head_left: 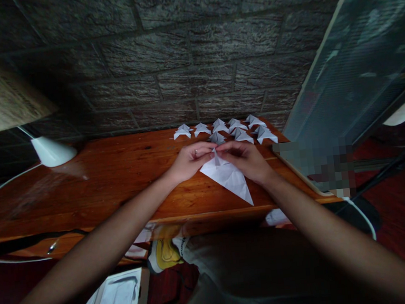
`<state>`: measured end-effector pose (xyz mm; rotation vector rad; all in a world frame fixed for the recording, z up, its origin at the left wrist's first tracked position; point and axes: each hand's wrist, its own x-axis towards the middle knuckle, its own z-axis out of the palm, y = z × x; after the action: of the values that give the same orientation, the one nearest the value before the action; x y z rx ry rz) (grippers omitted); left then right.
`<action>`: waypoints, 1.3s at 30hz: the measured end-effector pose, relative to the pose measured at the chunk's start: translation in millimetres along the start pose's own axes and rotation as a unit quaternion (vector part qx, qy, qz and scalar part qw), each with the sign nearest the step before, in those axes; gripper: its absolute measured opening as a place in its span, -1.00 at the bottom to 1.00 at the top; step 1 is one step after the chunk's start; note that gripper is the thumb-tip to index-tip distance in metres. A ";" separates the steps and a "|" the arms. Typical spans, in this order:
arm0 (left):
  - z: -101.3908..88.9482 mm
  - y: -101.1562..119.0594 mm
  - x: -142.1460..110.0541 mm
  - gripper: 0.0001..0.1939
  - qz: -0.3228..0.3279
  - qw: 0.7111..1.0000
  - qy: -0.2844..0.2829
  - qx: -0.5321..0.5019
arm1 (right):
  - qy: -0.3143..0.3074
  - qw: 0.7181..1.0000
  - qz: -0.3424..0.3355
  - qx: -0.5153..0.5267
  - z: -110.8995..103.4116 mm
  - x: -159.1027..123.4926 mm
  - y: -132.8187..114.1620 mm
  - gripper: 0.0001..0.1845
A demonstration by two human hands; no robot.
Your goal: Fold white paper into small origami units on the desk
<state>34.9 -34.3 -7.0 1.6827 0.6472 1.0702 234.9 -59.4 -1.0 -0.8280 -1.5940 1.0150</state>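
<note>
A sheet of white paper (231,179), partly folded, hangs down in a pointed shape over the front part of the wooden table. My left hand (193,159) pinches its upper edge between thumb and fingers, and a ring shows on one finger. From the other side my right hand (243,157) grips the same edge, its fingertips close to those of my left hand. A small raised fold stands between the two thumbs. Just beyond my fingertips sits a folded paper figure (217,137), one of several alike in two rows.
More folded paper figures (219,125) stand along the back of the wooden table (119,179), by the brick wall (178,49). A lamp (54,151) is at the left, a grey panel (326,97) at the right. Below lies an open box (140,292).
</note>
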 end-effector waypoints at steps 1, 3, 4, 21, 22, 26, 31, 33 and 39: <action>-0.3 0.1 0.2 -0.62 0.000 1.000 0.003 0.001 | -0.005 1.000 -0.002 -0.008 -0.2 -0.1 -0.3 -0.77; -0.9 0.8 0.3 -0.63 -0.005 1.000 0.014 0.005 | -0.022 0.999 -0.010 -0.031 -1.7 -0.7 -2.0 -0.76; -1.2 1.3 0.3 -0.64 -0.011 1.000 0.022 0.006 | -0.034 0.998 -0.017 -0.046 -2.8 -1.3 -3.2 -0.75; -2.0 4.0 0.1 -0.69 -0.045 0.996 0.082 0.009 | -0.073 0.952 -0.133 -0.265 -3.9 -7.8 -15.9 -0.73; -2.1 3.4 0.3 -0.71 -0.038 0.995 0.089 0.013 | -0.077 0.952 -0.129 -0.265 -4.0 -7.8 -15.7 -0.73; -2.8 -0.1 1.2 -0.72 -0.036 0.995 0.094 0.017 | -0.079 0.949 -0.122 -0.279 -3.8 -8.2 -15.8 -0.71; -3.3 -1.8 1.2 -0.68 -0.028 0.996 0.078 0.043 | -0.068 0.941 -0.117 -0.311 -3.3 -9.2 -17.4 -0.71; -2.5 -0.2 0.6 -0.65 -0.022 0.996 0.073 0.045 | -0.064 0.945 -0.116 -0.300 -3.2 -9.2 -17.7 -0.75; -1.3 3.0 -0.3 -0.58 -0.018 0.998 0.055 0.020 | -0.070 0.950 -0.115 -0.280 -5.4 -7.8 -16.9 -0.76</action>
<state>33.4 -35.1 -4.1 1.6477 0.7717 1.1369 241.6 -72.1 12.0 -0.9263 -2.0906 0.4581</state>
